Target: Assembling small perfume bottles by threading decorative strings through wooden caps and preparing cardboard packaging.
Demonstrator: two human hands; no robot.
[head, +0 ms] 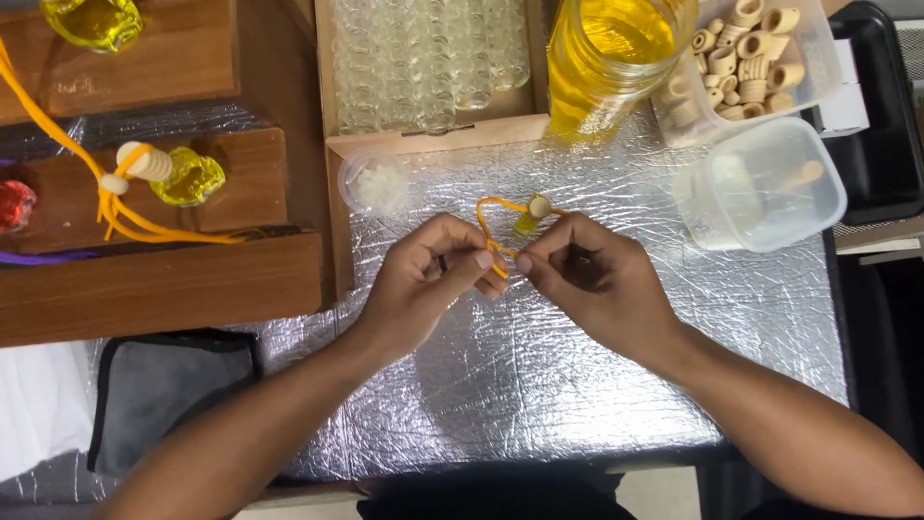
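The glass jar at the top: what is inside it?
The glass jar holds clear yellow liquid. Its top and base are cut off or hidden, so the fill level cannot be seen.

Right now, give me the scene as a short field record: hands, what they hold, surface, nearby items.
left hand: pinching the orange cord
right hand: pinching the same cord, fingertips meeting the left's
cord: looped, with a wooden bead on it
surface: crinkled foil-covered table
behind: box of small glass vials, jar of yellow liquid, tub of wooden caps
left side: wooden rack, filled yellow bottle
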